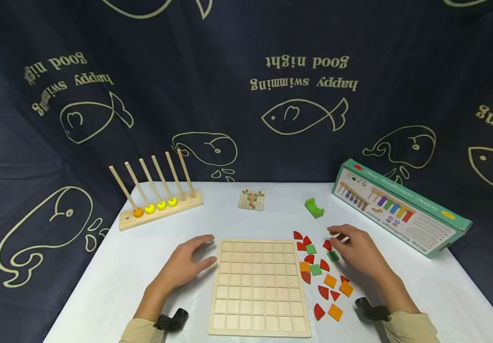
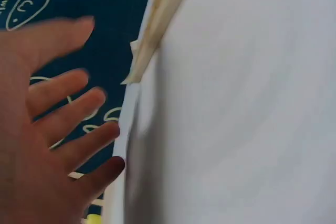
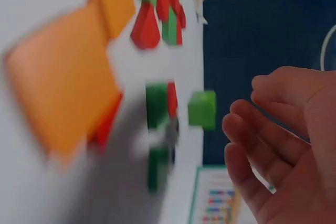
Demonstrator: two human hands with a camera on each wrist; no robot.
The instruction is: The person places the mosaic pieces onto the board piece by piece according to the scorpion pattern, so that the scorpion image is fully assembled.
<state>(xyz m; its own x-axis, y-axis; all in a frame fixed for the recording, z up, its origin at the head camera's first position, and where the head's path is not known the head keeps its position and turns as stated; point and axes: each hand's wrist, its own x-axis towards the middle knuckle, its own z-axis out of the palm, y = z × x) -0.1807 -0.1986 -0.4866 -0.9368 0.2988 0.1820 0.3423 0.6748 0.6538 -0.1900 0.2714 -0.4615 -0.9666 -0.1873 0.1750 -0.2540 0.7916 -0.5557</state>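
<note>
A wooden grid board (image 1: 258,287) with bare square cells lies in front of the person. Just off its upper left edge is the left hand (image 1: 185,263), thumb and fingers spread, holding nothing; the left wrist view also shows this hand (image 2: 52,108) apart from the board. To the board's right lie flat red pieces (image 1: 319,312), orange squares (image 1: 335,312) and green squares (image 1: 316,269). Over the far right of these pieces hovers the right hand (image 1: 356,248), loosely bent, its fingertips close to a red piece (image 1: 327,245) and a green square (image 1: 333,256). Nothing shows in its grasp.
At the back left stands a wooden peg rack (image 1: 160,211) with orange and yellow beads on several pegs. A small pattern card (image 1: 251,199) lies behind the board. A green arched block (image 1: 314,208) is right of it, and a game box (image 1: 401,209) stands at the back right.
</note>
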